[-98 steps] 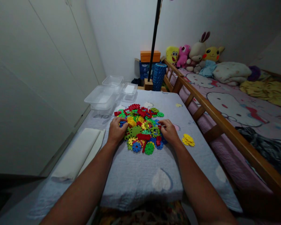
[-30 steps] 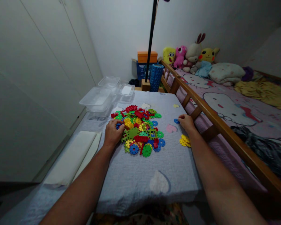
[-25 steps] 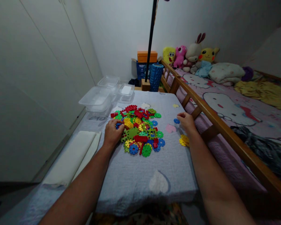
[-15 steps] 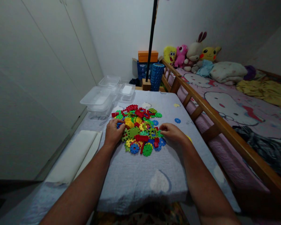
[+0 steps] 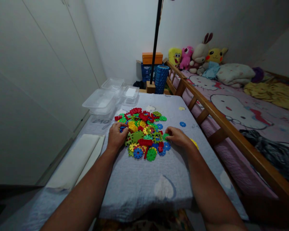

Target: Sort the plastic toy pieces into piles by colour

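A heap of plastic interlocking toy pieces (image 5: 137,137) in red, green, yellow and blue lies on the cloth, notched discs and lattice squares among them. My left hand (image 5: 117,136) rests at the heap's left edge, fingers curled together by some blue pieces (image 5: 122,129); what it grips is mostly hidden. At the right edge, my right hand (image 5: 179,137) pinches a green notched disc (image 5: 165,137) between thumb and fingers. In front lie a blue disc (image 5: 138,153) and another green disc (image 5: 151,154).
Clear plastic tubs (image 5: 100,102) stand at the back left. A folded white cloth (image 5: 74,160) lies along the left side. A loose blue disc (image 5: 182,124) and a yellow piece (image 5: 195,143) lie to the right. A wooden bed rail (image 5: 216,122) runs beside the table; a black pole (image 5: 156,45) rises behind.
My right hand has drawn slightly to the right with the green disc, which now shows more clearly apart from the lattice piece. My left hand has stayed in place.
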A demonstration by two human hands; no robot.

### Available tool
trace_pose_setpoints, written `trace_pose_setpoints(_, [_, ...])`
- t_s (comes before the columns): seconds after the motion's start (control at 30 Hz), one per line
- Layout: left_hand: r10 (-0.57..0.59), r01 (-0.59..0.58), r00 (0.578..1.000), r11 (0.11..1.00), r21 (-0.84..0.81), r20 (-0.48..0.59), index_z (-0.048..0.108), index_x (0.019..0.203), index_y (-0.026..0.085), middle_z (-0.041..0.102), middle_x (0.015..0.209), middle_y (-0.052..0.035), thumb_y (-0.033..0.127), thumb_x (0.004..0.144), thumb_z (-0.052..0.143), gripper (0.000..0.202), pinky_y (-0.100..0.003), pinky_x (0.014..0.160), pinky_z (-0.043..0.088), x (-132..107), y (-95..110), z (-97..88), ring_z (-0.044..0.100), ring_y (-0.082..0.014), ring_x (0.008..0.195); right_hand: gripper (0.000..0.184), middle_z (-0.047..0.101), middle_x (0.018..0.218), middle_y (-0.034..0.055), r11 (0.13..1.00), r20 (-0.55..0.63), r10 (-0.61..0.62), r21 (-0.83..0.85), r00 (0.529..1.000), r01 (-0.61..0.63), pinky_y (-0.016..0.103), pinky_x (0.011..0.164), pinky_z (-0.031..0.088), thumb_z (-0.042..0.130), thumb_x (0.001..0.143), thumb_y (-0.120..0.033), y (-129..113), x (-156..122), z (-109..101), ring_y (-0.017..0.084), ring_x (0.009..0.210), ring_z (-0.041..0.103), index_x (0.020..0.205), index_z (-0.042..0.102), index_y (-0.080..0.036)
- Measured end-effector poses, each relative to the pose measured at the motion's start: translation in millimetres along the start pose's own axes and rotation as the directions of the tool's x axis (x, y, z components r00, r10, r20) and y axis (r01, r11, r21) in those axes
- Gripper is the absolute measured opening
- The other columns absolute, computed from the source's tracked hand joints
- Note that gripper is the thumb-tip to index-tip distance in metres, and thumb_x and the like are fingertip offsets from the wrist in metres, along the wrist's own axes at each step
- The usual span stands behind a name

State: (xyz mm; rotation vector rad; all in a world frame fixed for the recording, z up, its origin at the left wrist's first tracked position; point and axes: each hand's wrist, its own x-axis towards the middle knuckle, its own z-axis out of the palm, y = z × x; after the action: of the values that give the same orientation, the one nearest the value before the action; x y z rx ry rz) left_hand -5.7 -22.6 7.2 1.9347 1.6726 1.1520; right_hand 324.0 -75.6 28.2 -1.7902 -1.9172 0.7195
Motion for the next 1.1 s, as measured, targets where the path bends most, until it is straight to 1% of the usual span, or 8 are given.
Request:
trace_pose_setpoints(0.2, [-0.016, 0.016, 1.000, 1.000, -0.013, 0.007, 0.067, 0.085, 0.022, 0.069, 0.101, -0.0073, 0.039, 0.078, 0.055, 0.022, -0.043, 0.103, 0.047, 0, 0, -0.2, 0.063, -0.0268, 0.107, 0.008, 0.062, 0.070, -0.0025, 0.997, 0.054, -0.001, 0.083, 0.999, -0.003, 0.024, 0.062, 0.037, 0.060, 0.069, -0.014, 6, 16, -23, 0.014, 0.067, 0.054, 0.075, 0.061, -0.020])
trace_pose_setpoints(0.27, [-0.016, 0.016, 1.000, 1.000, -0.013, 0.009, 0.067, 0.086, 0.022, 0.069, 0.101, -0.0073, 0.039, 0.078, 0.055, 0.022, -0.043, 0.104, 0.047, 0, 1, -0.4, 0.063, -0.0268, 0.107, 0.008, 0.062, 0.069, -0.0027, 0.993, 0.010, 0.013, 0.114, 1.000, -0.014, 0.023, 0.061, 0.038, 0.060, 0.069, -0.016, 12, 26, -35, 0.013, 0.065, 0.054, 0.076, 0.061, -0.020])
trace_pose_setpoints(0.37, [-0.017, 0.017, 1.000, 1.000, -0.017, 0.008, 0.067, 0.086, 0.022, 0.069, 0.102, -0.0069, 0.038, 0.078, 0.055, 0.021, -0.043, 0.104, 0.047, 0, 1, -0.2, 0.063, -0.0269, 0.108, 0.010, 0.062, 0.070, -0.0022, 0.988, -0.159, 0.077, 0.147, 0.984, -0.053, 0.024, 0.060, 0.040, 0.063, 0.068, -0.019, 29, 48, -51, 0.013, 0.064, 0.054, 0.077, 0.062, -0.019])
trace_pose_setpoints(0.47, [-0.018, 0.018, 1.000, 1.000, -0.021, -0.001, 0.067, 0.085, 0.022, 0.069, 0.102, -0.0072, 0.038, 0.078, 0.056, 0.020, -0.044, 0.105, 0.047, 0, 0, 0.5, 0.063, -0.0275, 0.109, 0.010, 0.061, 0.068, -0.0021, 0.972, -0.369, 0.194, 0.197, 0.909, -0.127, 0.023, 0.060, 0.042, 0.063, 0.067, -0.018, 53, 73, -62, 0.013, 0.064, 0.056, 0.077, 0.061, -0.019])
trace_pose_setpoints(0.53, [-0.013, 0.013, 1.000, 1.000, -0.019, -0.006, 0.067, 0.085, 0.022, 0.069, 0.102, -0.0077, 0.038, 0.078, 0.055, 0.021, -0.044, 0.105, 0.047, 0, -1, 1.1, 0.063, -0.0277, 0.109, 0.011, 0.060, 0.067, -0.0027, 0.950, -0.451, 0.282, 0.257, 0.847, -0.179, 0.023, 0.059, 0.043, 0.063, 0.066, -0.017, 69, 88, -67, 0.013, 0.062, 0.056, 0.076, 0.059, -0.019])
trace_pose_setpoints(0.73, [0.003, -0.003, 1.000, 1.000, 0.022, -0.017, 0.068, 0.088, 0.022, 0.069, 0.105, -0.0084, 0.040, 0.080, 0.055, 0.024, -0.046, 0.105, 0.046, 0, -3, 2.5, 0.063, -0.0284, 0.110, 0.019, 0.057, 0.059, -0.0045, 0.871, -0.498, 0.479, 0.370, 0.723, -0.323, 0.022, 0.051, 0.040, 0.066, 0.062, -0.014, 93, 113, -66, 0.013, 0.054, 0.053, 0.078, 0.057, -0.020])
trace_pose_setpoints(0.83, [0.014, -0.013, 0.999, 0.999, 0.042, -0.038, 0.069, 0.090, 0.022, 0.068, 0.108, -0.0091, 0.042, 0.081, 0.055, 0.027, -0.048, 0.107, 0.045, 0, -5, 3.3, 0.062, -0.0293, 0.112, 0.016, 0.058, 0.060, -0.0037, 0.878, -0.505, 0.474, 0.330, 0.721, -0.346, 0.023, 0.055, 0.043, 0.065, 0.062, -0.012, 95, 120, -62, 0.014, 0.056, 0.055, 0.073, 0.057, -0.021])
trace_pose_setpoints(1.1, [0.032, -0.029, 0.998, 0.998, 0.061, -0.045, 0.071, 0.093, 0.022, 0.067, 0.113, -0.0099, 0.045, 0.083, 0.056, 0.029, -0.050, 0.109, 0.043, -3, -5, 3.4, 0.060, -0.0301, 0.116, 0.012, 0.068, 0.076, 0.0029, 0.914, -0.589, 0.335, 0.013, 0.736, -0.406, 0.029, 0.078, 0.050, 0.064, 0.064, -0.011, 93, 126, -59, 0.019, 0.079, 0.062, 0.070, 0.059, -0.020])
